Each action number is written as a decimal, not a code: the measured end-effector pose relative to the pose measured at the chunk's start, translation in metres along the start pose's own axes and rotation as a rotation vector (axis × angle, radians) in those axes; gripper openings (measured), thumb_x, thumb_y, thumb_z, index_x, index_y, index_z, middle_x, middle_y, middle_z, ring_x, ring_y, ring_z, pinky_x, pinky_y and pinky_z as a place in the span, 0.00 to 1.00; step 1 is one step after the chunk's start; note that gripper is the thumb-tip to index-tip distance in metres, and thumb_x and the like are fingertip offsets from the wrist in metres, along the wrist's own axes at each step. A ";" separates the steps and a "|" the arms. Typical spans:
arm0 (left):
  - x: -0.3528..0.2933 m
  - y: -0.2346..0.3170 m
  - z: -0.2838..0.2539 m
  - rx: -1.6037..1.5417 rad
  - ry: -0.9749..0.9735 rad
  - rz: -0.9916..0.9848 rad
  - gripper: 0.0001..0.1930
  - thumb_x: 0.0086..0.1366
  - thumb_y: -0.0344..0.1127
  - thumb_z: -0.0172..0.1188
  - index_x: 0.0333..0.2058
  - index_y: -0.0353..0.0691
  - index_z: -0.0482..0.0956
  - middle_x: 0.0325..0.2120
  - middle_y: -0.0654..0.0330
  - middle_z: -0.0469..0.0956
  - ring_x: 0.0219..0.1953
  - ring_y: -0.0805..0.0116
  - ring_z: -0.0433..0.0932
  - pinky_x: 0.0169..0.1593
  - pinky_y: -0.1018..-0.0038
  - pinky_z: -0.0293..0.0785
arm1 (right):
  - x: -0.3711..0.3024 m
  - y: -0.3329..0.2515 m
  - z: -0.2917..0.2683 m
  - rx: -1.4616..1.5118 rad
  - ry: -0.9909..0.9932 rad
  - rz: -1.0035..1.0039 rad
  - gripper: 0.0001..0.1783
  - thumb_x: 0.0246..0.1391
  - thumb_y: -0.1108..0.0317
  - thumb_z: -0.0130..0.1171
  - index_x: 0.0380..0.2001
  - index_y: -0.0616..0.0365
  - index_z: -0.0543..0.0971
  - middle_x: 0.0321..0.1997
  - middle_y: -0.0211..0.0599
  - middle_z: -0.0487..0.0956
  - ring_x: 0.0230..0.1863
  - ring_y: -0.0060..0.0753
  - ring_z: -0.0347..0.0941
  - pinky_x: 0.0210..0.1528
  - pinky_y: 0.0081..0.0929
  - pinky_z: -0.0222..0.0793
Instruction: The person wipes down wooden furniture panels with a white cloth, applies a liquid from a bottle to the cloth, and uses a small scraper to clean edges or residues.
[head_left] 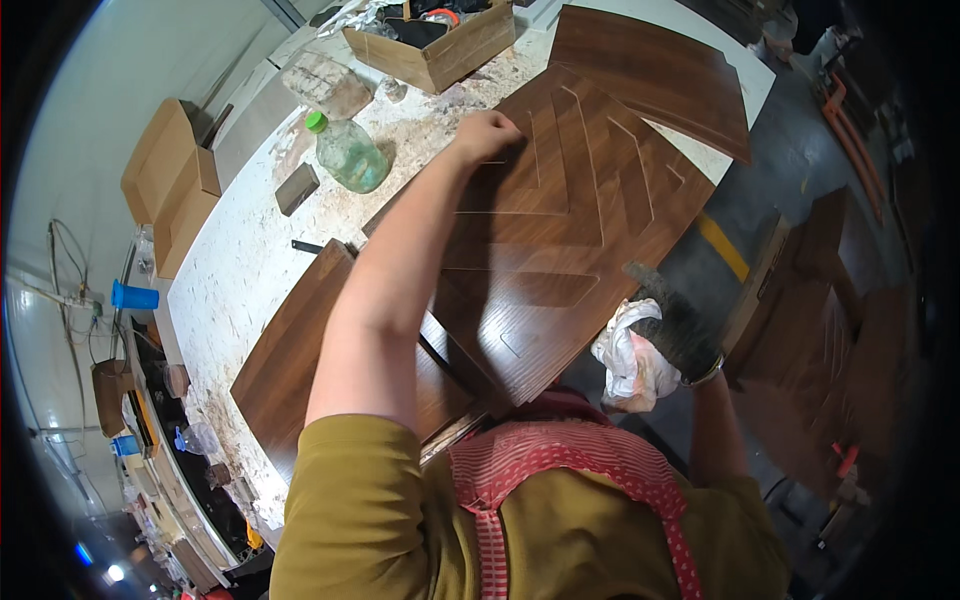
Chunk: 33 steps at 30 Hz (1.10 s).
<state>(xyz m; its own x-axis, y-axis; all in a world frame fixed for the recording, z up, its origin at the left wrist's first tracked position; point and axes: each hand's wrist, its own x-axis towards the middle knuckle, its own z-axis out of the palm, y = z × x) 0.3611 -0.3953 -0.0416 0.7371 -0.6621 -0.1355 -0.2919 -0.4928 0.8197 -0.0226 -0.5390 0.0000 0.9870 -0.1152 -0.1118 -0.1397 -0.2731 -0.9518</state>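
A dark brown wood-grain panel [530, 250] with pale grooved lines lies in front of me on the table. My left hand [488, 136] is closed over its far left part, knuckles up; what its fingers hold, if anything, is hidden. At the panel's near right edge, my right hand [682, 325] wears a dark glove and grips a crumpled white cloth [630, 362] with pinkish stains. Beyond the grooved panel lies another brown panel [650, 75]. A third brown board [300, 340] rests to the left, partly behind my left arm.
On the stained white table [225, 290] stand a green-capped bottle [352, 158], a small grey block [297, 189], a whitish block [327, 85] and an open cardboard box [440, 55] of odds and ends. An open carton [170, 185] sits beyond the left edge. More brown panels [800, 370] stand at right.
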 end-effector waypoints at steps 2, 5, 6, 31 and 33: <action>-0.009 -0.006 -0.014 -0.432 0.374 -0.088 0.07 0.55 0.33 0.59 0.32 0.39 0.80 0.30 0.57 0.79 0.33 0.68 0.77 0.38 0.72 0.72 | -0.001 0.002 0.000 -0.022 0.009 0.013 0.35 0.46 0.75 0.59 0.60 0.57 0.63 0.55 0.38 0.72 0.45 0.29 0.72 0.51 0.26 0.67; -0.015 -0.039 -0.049 -0.420 0.733 -0.114 0.09 0.61 0.29 0.50 0.37 0.33 0.75 0.25 0.54 0.80 0.32 0.70 0.78 0.36 0.73 0.72 | 0.001 -0.006 0.002 -0.071 0.004 0.055 0.35 0.46 0.73 0.59 0.61 0.57 0.63 0.55 0.38 0.72 0.44 0.29 0.72 0.51 0.26 0.67; -0.022 -0.027 -0.045 -0.373 0.685 -0.145 0.09 0.62 0.31 0.50 0.37 0.32 0.75 0.22 0.54 0.80 0.31 0.70 0.78 0.36 0.73 0.72 | 0.000 -0.007 0.001 -0.098 0.016 0.098 0.35 0.47 0.73 0.60 0.60 0.58 0.63 0.55 0.38 0.72 0.44 0.28 0.72 0.51 0.25 0.67; -0.077 -0.007 0.010 0.783 0.367 0.068 0.33 0.63 0.65 0.40 0.61 0.54 0.60 0.56 0.55 0.65 0.55 0.53 0.67 0.54 0.50 0.62 | 0.119 -0.057 -0.016 -1.264 -0.419 -0.204 0.15 0.53 0.58 0.48 0.29 0.55 0.80 0.31 0.39 0.79 0.35 0.42 0.75 0.40 0.37 0.70; -0.077 -0.008 0.010 0.768 0.365 0.061 0.33 0.63 0.65 0.40 0.61 0.54 0.60 0.56 0.55 0.65 0.55 0.53 0.67 0.54 0.51 0.62 | 0.115 -0.131 -0.020 -1.623 -0.857 0.027 0.16 0.52 0.59 0.47 0.26 0.55 0.81 0.29 0.42 0.80 0.34 0.44 0.76 0.41 0.37 0.70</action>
<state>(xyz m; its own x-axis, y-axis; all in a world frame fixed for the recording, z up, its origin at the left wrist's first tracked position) 0.3004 -0.3468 -0.0432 0.8182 -0.5418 0.1924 -0.5730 -0.7955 0.1970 0.1073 -0.5352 0.1176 0.6751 0.1853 -0.7141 0.4298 -0.8855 0.1766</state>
